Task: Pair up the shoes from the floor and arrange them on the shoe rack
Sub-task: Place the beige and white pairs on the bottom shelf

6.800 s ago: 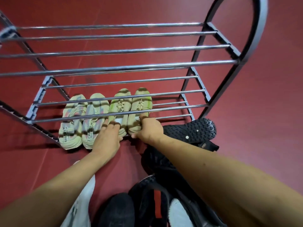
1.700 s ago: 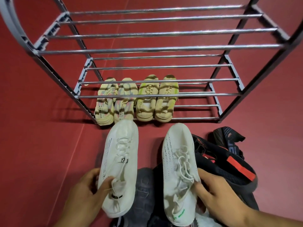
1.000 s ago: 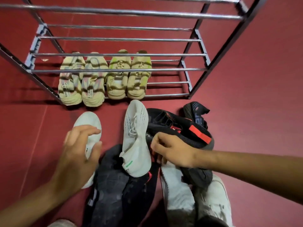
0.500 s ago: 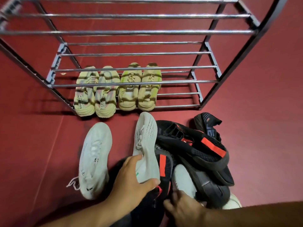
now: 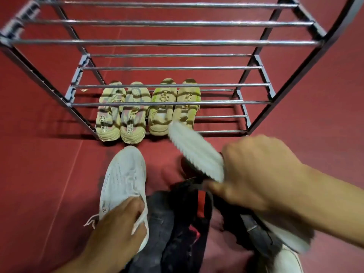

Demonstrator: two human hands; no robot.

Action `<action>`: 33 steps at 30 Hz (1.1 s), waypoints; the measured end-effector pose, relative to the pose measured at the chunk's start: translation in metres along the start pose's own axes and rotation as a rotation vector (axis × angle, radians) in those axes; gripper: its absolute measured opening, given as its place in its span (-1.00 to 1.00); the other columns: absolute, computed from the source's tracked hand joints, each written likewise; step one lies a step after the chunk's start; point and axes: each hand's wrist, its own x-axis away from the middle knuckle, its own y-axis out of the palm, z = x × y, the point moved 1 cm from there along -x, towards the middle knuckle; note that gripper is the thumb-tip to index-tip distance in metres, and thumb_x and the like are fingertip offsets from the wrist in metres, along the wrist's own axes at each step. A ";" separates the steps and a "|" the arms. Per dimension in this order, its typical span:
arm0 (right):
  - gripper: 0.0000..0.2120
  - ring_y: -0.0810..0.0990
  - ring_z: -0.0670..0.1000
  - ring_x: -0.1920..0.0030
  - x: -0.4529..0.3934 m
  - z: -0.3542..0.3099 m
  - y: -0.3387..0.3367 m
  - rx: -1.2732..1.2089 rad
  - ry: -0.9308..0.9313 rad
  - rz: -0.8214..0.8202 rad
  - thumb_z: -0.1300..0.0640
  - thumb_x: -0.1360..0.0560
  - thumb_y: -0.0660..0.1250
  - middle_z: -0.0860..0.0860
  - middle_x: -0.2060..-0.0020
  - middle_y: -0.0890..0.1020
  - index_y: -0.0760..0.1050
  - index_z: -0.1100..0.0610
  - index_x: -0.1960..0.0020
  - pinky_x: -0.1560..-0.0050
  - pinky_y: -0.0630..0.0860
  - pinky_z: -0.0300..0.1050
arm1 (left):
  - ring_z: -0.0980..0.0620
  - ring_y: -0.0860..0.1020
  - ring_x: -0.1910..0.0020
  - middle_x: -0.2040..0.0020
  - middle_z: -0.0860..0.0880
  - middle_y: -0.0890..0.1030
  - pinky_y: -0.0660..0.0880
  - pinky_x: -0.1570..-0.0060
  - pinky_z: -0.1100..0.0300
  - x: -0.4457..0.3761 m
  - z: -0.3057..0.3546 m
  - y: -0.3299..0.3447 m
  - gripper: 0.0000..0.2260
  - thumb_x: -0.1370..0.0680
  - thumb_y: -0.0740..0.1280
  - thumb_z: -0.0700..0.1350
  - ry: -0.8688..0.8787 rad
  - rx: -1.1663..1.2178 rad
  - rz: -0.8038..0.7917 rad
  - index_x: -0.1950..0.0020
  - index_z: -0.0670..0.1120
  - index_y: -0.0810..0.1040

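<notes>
A metal shoe rack (image 5: 169, 42) with chrome bars is standing on the red floor. Two pairs of beige sneakers (image 5: 149, 111) are sitting side by side, toes pointing inward, on the rack's lowest tier toward its left end. One white sneaker (image 5: 123, 182) is lying upright on the floor just in front of the rack, heel under the left hand (image 5: 118, 227). Another white sneaker (image 5: 195, 152) is being held sole-up, tilted, by the right hand (image 5: 262, 174). Dark shoes (image 5: 177, 223) are lying piled between them.
</notes>
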 end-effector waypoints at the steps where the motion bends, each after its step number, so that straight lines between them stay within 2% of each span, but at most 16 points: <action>1: -0.36 0.47 0.05 0.40 -0.007 0.002 0.001 -0.045 0.001 0.030 -0.49 -0.39 0.27 -0.04 0.41 0.50 0.45 0.14 0.25 0.35 0.39 -0.11 | 0.17 0.47 0.20 0.18 0.21 0.45 0.41 0.36 0.32 0.004 -0.002 0.009 -0.76 -0.36 0.38 0.03 0.041 -0.042 -0.043 0.10 0.14 0.34; 3: -0.30 0.60 0.02 0.39 -0.027 0.004 0.019 -0.260 -0.042 -0.086 -0.51 -0.35 0.31 0.03 0.41 0.66 0.58 0.18 0.20 0.28 0.54 -0.10 | 0.19 0.49 0.20 0.07 0.23 0.44 0.47 0.28 0.27 0.006 -0.003 0.024 -0.66 -0.35 0.39 0.11 0.077 -0.030 -0.061 -0.02 0.13 0.35; 4: -0.31 0.65 0.01 0.29 -0.039 0.002 0.039 -0.332 -0.072 -0.199 -0.49 -0.35 0.33 0.05 0.28 0.72 0.62 0.18 0.08 0.17 0.61 -0.08 | 0.20 0.49 0.20 0.06 0.25 0.44 0.45 0.21 0.29 0.002 0.000 0.026 -0.70 -0.40 0.38 0.13 0.067 0.020 -0.058 -0.04 0.14 0.37; 6: -0.35 0.58 0.04 0.08 -0.056 -0.002 0.079 -0.311 -0.131 -0.272 -0.42 -0.37 0.38 0.05 -0.01 0.63 0.54 0.14 -0.11 -0.02 0.59 -0.03 | 0.21 0.48 0.26 0.21 0.28 0.46 0.37 0.19 0.36 -0.013 0.002 0.020 -0.88 -0.53 0.35 0.08 0.013 0.124 -0.056 0.12 0.21 0.41; 7: -0.40 0.55 0.05 0.06 -0.062 -0.002 0.094 -0.307 -0.159 -0.222 -0.37 -0.38 0.41 0.03 -0.03 0.56 0.50 0.11 -0.11 -0.04 0.57 -0.01 | 0.19 0.47 0.30 0.32 0.23 0.47 0.37 0.23 0.37 -0.021 0.001 0.016 -0.80 -0.56 0.33 0.02 -0.013 0.180 -0.052 0.25 0.16 0.41; 9: -0.53 0.59 0.03 0.14 -0.070 0.005 0.110 -0.390 -0.165 -0.092 -0.27 -0.41 0.45 0.00 0.05 0.59 0.50 0.10 -0.04 0.06 0.59 -0.03 | 0.16 0.43 0.40 0.45 0.13 0.44 0.35 0.32 0.34 -0.030 -0.003 0.007 -0.73 -0.58 0.30 -0.06 -0.093 0.253 -0.009 0.31 0.00 0.41; 11: -0.61 0.63 -0.04 0.34 -0.075 0.014 0.116 -0.538 -0.091 -0.042 -0.15 -0.45 0.48 -0.02 0.13 0.66 0.48 0.10 -0.08 0.31 0.59 -0.16 | 0.17 0.45 0.45 0.48 0.13 0.47 0.35 0.37 0.35 -0.030 -0.016 0.003 -0.73 -0.55 0.36 -0.07 -0.239 0.343 0.100 0.34 -0.04 0.44; 13: -0.56 0.61 -0.03 0.46 -0.074 0.018 0.119 -0.649 0.060 -0.001 -0.13 -0.41 0.52 -0.01 0.18 0.66 0.38 0.10 -0.02 0.47 0.55 -0.15 | 0.17 0.55 0.31 0.29 0.13 0.58 0.43 0.26 0.27 -0.026 -0.031 0.003 -0.82 -0.44 0.50 -0.01 -0.413 0.434 0.229 0.19 0.02 0.51; 14: -0.51 0.61 -0.04 0.44 -0.072 0.018 0.119 -0.651 0.127 0.010 -0.17 -0.38 0.54 -0.02 0.19 0.64 0.36 0.08 0.00 0.45 0.55 -0.13 | 0.12 0.56 0.26 0.19 0.10 0.56 0.45 0.25 0.19 -0.024 -0.038 0.003 -0.71 -0.37 0.57 0.02 -0.510 0.447 0.247 0.10 0.00 0.50; 16: -0.49 0.63 -0.07 0.41 -0.070 0.014 0.120 -0.603 0.190 -0.053 -0.24 -0.34 0.54 -0.04 0.25 0.67 0.37 0.07 0.03 0.38 0.54 -0.16 | 0.08 0.54 0.39 0.24 0.01 0.54 0.48 0.38 0.15 -0.022 -0.049 0.007 -0.50 -0.25 0.65 0.08 -0.661 0.522 0.199 0.04 -0.17 0.53; 19: -0.55 0.58 -0.09 0.59 -0.072 0.007 0.115 -0.468 0.163 -0.203 -0.30 -0.36 0.47 -0.02 0.55 0.63 0.49 0.08 0.24 0.42 0.53 -0.19 | -0.05 0.67 0.42 0.36 -0.08 0.70 0.52 0.47 0.19 -0.022 -0.050 0.009 -0.57 -0.23 0.66 0.09 -0.811 0.688 0.068 0.17 -0.22 0.68; 21: -0.52 0.58 -0.07 0.58 -0.075 0.004 0.112 -0.422 0.145 -0.237 -0.32 -0.37 0.44 -0.02 0.60 0.60 0.52 0.08 0.39 0.34 0.61 -0.17 | -0.08 0.60 0.53 0.43 -0.11 0.68 0.46 0.51 0.22 -0.023 -0.050 0.009 -0.59 -0.20 0.67 0.11 -0.868 0.751 -0.009 0.23 -0.19 0.70; 23: -0.53 0.59 -0.08 0.57 -0.080 0.002 0.113 -0.431 0.115 -0.257 -0.28 -0.40 0.45 0.01 0.52 0.67 0.53 0.09 0.42 0.29 0.61 -0.21 | 0.01 0.44 0.64 0.54 -0.10 0.57 0.35 0.55 0.28 -0.023 -0.051 0.009 -0.62 -0.17 0.68 0.05 -0.895 0.804 -0.066 0.31 -0.20 0.65; 26: -0.59 0.57 -0.16 0.58 -0.081 0.004 0.115 -0.520 0.087 -0.275 -0.20 -0.45 0.44 0.03 0.48 0.69 0.54 0.08 0.38 0.24 0.54 -0.28 | 0.01 0.42 0.60 0.55 -0.11 0.53 0.36 0.54 0.26 -0.021 -0.057 0.011 -0.72 -0.29 0.64 -0.11 -0.896 0.846 -0.062 0.40 -0.20 0.59; 31: -0.73 0.63 -0.06 0.52 -0.071 0.004 0.124 -0.761 0.098 -0.249 -0.02 -0.51 0.40 0.11 0.36 0.74 0.57 0.21 0.13 0.43 0.50 -0.28 | -0.02 0.49 0.49 0.36 -0.17 0.62 0.43 0.41 0.10 -0.027 -0.061 0.010 -0.83 -0.49 0.46 -0.16 -0.740 0.740 -0.066 0.06 -0.25 0.57; 33: -0.75 0.62 0.01 0.53 -0.062 0.004 0.125 -0.805 0.074 -0.158 0.03 -0.52 0.38 0.15 0.34 0.74 0.51 0.24 0.08 0.49 0.47 -0.26 | 0.06 0.49 0.41 0.33 -0.06 0.59 0.45 0.36 0.11 -0.031 -0.052 0.004 -0.87 -0.52 0.41 -0.15 -0.576 0.614 -0.007 0.06 -0.17 0.51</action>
